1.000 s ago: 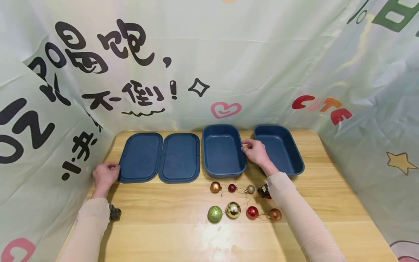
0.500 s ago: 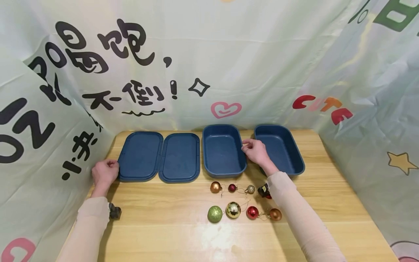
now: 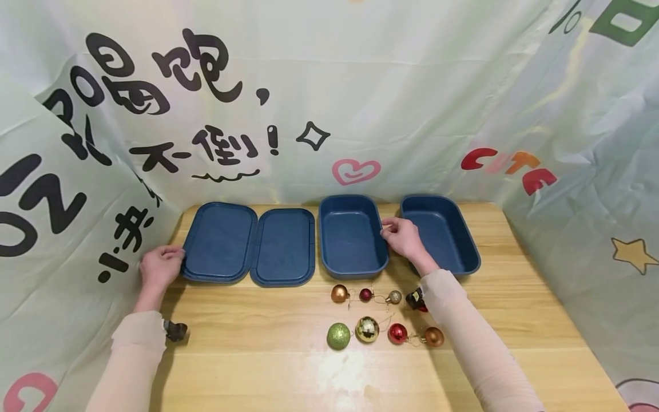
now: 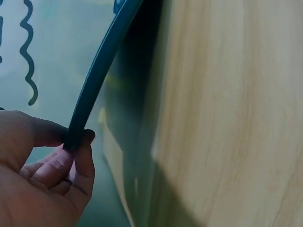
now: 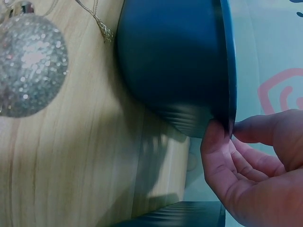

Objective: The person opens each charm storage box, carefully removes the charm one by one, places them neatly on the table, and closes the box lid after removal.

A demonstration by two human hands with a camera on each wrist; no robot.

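Note:
My left hand (image 3: pixel 158 266) pinches the left edge of a dark blue plastic lid (image 3: pixel 220 243), the leftmost of two lids. In the left wrist view the lid (image 4: pixel 97 71) appears edge-on between thumb and fingers, raised over the wood with a shadow beneath. Beside it on the right lies the second blue lid (image 3: pixel 283 247), flat on the table. My right hand (image 3: pixel 404 237) pinches the right rim of an empty blue storage box (image 3: pixel 352 236). The right wrist view shows thumb and index finger on that rim, with the box (image 5: pixel 175 56) standing upright on the table.
Another blue box (image 3: pixel 440 236) stands to the right, partly behind my right hand. Several Christmas baubles lie in two rows in front of the boxes, among them a green glitter bauble (image 3: pixel 338 336) and a gold one (image 3: pixel 367 329). Printed cloth (image 3: pixel 412 114) walls surround the wooden table (image 3: pixel 257 355).
My left hand has shifted slightly left and away from me, and the left lid has risen and moved with it. The right hand and its box have stayed in place.

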